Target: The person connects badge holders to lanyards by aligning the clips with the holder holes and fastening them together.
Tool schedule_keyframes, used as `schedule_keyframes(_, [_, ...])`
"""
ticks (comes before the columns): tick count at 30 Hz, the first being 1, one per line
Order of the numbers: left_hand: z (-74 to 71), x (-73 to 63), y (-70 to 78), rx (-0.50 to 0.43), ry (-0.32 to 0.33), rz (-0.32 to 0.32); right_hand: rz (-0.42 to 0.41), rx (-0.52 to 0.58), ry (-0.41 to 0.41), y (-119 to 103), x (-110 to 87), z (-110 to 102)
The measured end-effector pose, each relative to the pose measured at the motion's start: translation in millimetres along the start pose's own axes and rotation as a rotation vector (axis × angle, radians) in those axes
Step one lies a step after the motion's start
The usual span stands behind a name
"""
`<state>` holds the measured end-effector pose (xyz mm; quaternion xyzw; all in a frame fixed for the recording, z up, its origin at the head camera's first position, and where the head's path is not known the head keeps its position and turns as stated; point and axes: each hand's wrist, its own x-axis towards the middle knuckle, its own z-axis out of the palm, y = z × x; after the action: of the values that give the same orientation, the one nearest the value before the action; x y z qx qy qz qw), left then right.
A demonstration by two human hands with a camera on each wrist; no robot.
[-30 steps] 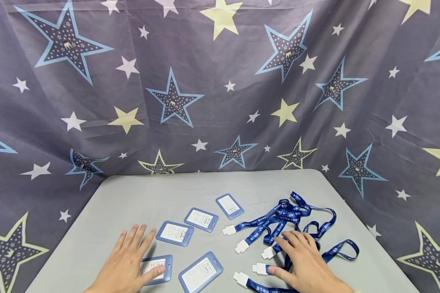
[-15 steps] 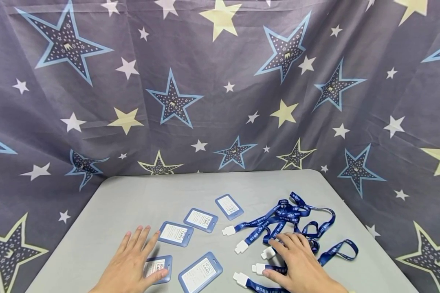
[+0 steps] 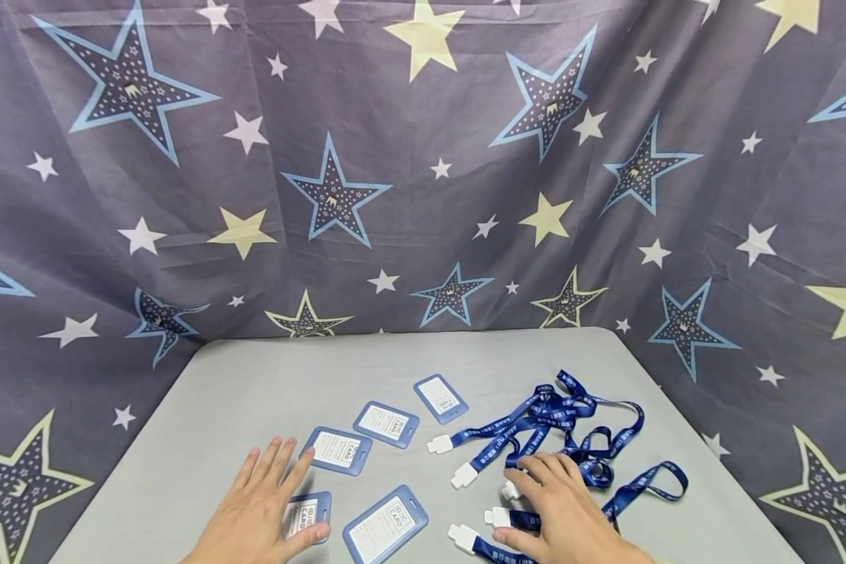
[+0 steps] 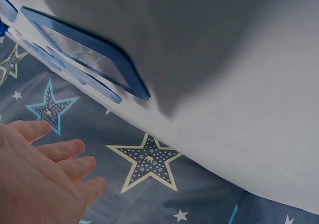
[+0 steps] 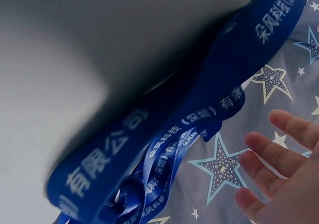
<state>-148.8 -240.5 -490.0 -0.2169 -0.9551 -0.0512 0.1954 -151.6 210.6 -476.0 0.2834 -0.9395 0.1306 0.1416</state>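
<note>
My left hand (image 3: 255, 505) is spread, palm down, over the near-left badge holder (image 3: 306, 515), partly hiding it; whether it touches is unclear. In the left wrist view its fingers (image 4: 75, 167) are straight and hold nothing. My right hand (image 3: 560, 509), fingers extended, hovers over blue lanyards (image 3: 493, 450) with white plastic clips (image 3: 464, 475), covering parts of some. The right wrist view shows a lanyard loop (image 5: 199, 94) with white lettering beside the hand, nothing in its fingers. More blue-framed badge holders lie flat: one in front (image 3: 386, 525), others further back (image 3: 338, 450).
A grey table (image 3: 366, 356) with rounded far corners carries everything. Behind it and at both sides hangs a dark curtain (image 3: 395, 258) printed with stars. The lanyards overlap in a loose tangle on the right, with one loop (image 3: 652, 486) lying apart.
Both hands have drifted slightly inward: the left a little to the right, the right a little to the left. The badge holders and lanyards have stayed in place.
</note>
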Motion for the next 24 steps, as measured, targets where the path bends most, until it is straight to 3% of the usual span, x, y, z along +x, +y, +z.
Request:
schedule_keyframes(9, [1.5,0.2,4.8,-0.017,0.016,0.021,-0.086,-0.014,0.084,-7.3,0.4,8.9])
schedule_keyframes(24, [2.4,2.3,13.3,-0.062,-0.024,0.02,-0.037,0.02,-0.05,-20.6,6.1,11.3])
